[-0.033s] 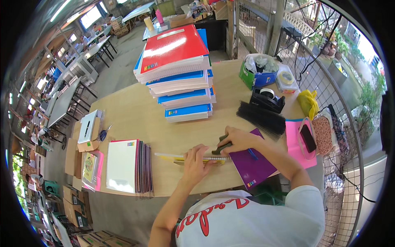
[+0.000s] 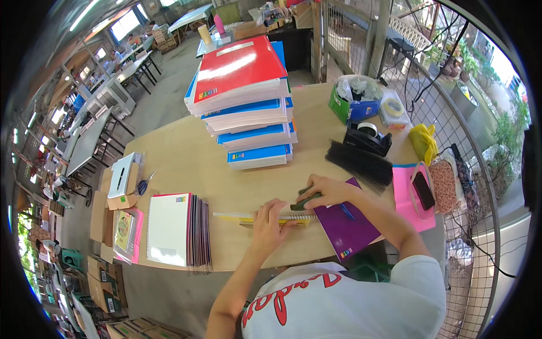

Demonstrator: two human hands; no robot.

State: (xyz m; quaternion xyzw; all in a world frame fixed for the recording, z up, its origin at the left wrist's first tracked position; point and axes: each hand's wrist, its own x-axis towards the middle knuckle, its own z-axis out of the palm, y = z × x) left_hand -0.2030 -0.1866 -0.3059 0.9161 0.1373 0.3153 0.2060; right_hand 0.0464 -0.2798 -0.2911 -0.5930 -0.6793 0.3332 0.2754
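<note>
A notebook with a yellow edge point(image 2: 232, 216) is held at the front middle of the table, its row of spiral binding facing up. My left hand point(image 2: 269, 223) is closed around its middle, thumb on the near side. My right hand point(image 2: 328, 191) is closed on a dark green tool point(image 2: 305, 202) over the notebook's right end; its exact kind is hard to make out. Beneath my right forearm lies a purple notebook point(image 2: 345, 229) with a blue pen-like object point(image 2: 346, 211) on it.
White-covered spiral notebooks point(image 2: 167, 229) are stacked on the left. Farther back rises a tall pile of red and blue books point(image 2: 240, 73). Black binding coils point(image 2: 358, 165), a tape dispenser point(image 2: 367, 138) and a phone point(image 2: 423, 190) lie to the right. Scissors point(image 2: 145, 182) rest at the left.
The dark green tool has tilted slightly in my right hand above the binding. My left hand keeps its grip on the notebook.
</note>
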